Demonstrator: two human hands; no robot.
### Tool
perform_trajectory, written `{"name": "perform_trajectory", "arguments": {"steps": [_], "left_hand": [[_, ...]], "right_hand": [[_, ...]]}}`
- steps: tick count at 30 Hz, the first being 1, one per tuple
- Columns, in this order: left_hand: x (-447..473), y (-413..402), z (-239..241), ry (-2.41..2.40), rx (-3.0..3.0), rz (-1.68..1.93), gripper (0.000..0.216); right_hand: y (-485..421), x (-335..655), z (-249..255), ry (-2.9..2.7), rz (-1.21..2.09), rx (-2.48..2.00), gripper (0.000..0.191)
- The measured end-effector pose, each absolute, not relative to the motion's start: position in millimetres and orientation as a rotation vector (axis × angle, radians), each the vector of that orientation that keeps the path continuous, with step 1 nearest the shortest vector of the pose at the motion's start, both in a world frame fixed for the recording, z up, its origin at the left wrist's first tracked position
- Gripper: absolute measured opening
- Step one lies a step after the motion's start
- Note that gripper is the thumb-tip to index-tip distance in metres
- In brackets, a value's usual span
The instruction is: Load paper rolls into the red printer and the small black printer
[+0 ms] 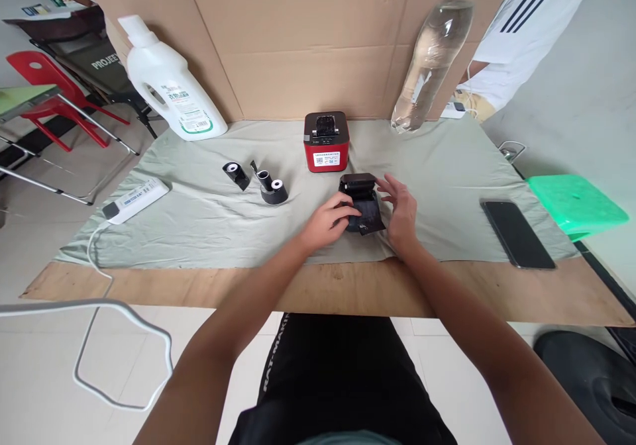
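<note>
In front of me on the cloth lies a small black ribbon cartridge (358,181), with a bar across its far end and a dark shiny film (370,216) spread toward me. My left hand (328,223) grips its left side, fingers reaching over the film; its thumb is partly hidden. At the right edge, my right hand (401,210) has its fingers stretched out, the tips close to the cartridge; contact is hard to make out. Beyond them stands a red and black box-shaped device (326,150) with a slot on top. Black ribbon rolls (273,192) and another roll (236,174) lie to the left.
A white jug (169,87) and a tall water bottle (432,67) stand against the cardboard (308,34). At left is a power strip (136,200) with a cable. A phone (517,233) lies right, beside a green stool (576,203). Another person's white sleeve (531,14) shows behind.
</note>
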State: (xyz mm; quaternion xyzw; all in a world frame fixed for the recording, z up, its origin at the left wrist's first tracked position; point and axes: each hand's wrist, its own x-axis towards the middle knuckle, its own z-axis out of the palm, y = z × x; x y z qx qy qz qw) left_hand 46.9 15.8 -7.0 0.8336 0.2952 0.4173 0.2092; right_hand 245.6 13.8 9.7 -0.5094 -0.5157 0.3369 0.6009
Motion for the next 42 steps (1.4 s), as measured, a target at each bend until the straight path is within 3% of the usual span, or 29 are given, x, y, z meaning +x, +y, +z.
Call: {"name": "perform_trajectory", "arguments": {"steps": [5,13,21,25,34,42], "left_hand": [[46.3,16.2,-4.9,0.842,2.311,1.120,0.034],[46.2,15.7,-1.4,0.822,2.280,1.117,0.033],[43.5,17.8,-2.5,0.783,2.269,1.118,0.034],[43.7,17.6,-3.9,0.789,2.233,1.172,0.033],[37.6,23.8,4.3,1.027,1.830,1.462,0.017],[36.8,34.3,1.1,0.994,1.400,1.462,0.056]], "right_hand": [[35.3,252.9,12.5,-1.469,0.873,-1.240,0.066],[76.4,259.1,68.0,-2.243,0.378,-1.637,0.028],[74.6,218.2,104.1,-2.591,0.275,-2.073,0.034],[65.1,215.8,105.3,-2.682,0.140,-1.971,0.029],[64.4,244.0,128.8,-2.584,0.196,-1.688,0.019],[59.4,231.7,117.9,-2.407,0.785,-1.103,0.022]]}}
